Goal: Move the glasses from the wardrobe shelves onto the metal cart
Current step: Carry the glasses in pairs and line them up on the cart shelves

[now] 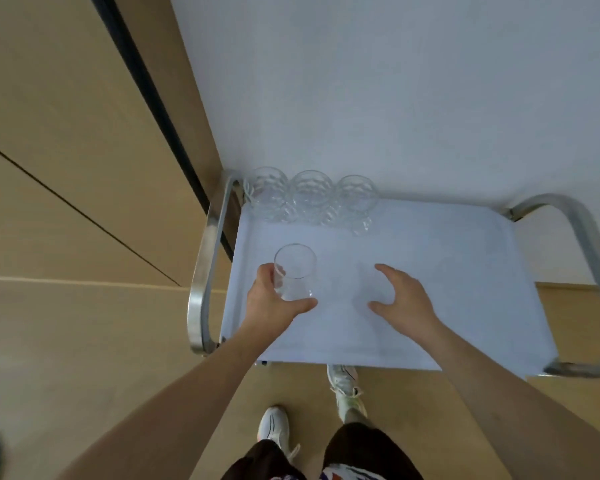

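The left hand (274, 303) grips a plain glass (294, 273) over the metal cart (205, 271); the right hand (402, 299) hovers spread. Three faceted glasses (311, 197) line the cart's far edge.

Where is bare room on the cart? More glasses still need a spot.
Bare cloth lies right of the right hand up to the right handle, and between both hands. The back-left corner is crowded by three patterned glasses; the left hand holds a plain glass.

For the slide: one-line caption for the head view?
Left hand holds a smooth clear glass tumbler over the cloth-covered metal cart, behind three faceted clear glasses; right hand open.
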Demonstrator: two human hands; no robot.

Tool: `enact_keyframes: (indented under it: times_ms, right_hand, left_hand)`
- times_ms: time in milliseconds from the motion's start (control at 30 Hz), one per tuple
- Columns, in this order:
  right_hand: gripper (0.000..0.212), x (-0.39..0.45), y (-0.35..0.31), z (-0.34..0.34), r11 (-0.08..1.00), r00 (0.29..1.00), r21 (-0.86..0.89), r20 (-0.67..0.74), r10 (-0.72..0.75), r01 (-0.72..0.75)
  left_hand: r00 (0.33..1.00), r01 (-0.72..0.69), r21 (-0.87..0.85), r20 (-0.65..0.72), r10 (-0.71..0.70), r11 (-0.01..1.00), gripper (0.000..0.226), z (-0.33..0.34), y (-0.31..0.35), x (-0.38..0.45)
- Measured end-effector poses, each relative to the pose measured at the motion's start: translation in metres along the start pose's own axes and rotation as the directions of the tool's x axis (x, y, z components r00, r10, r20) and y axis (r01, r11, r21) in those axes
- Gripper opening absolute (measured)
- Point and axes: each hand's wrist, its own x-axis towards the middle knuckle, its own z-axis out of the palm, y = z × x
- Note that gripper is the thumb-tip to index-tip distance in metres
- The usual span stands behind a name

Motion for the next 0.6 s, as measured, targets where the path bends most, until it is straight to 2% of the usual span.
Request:
enact_keyframes:
  times_ms: [167,600]
  right_hand:
    - [0.082,-0.05,-0.006,0.03,0.989,0.998,-0.151,0.06,0.002,0.007]
    - [0.081,-0.123,0.015,0.085,0.989,0.989,-0.141,0.144,-0.033,0.053]
  left_hand:
    - [1.0,-0.007,0.007,0.028,0.007,1.0,0.077,-0.016,-0.025,-0.034]
    - [0.998,0.056,-0.036,0.015,-0.056,0.998,0.075,-0.009,-0.081,-0.104]
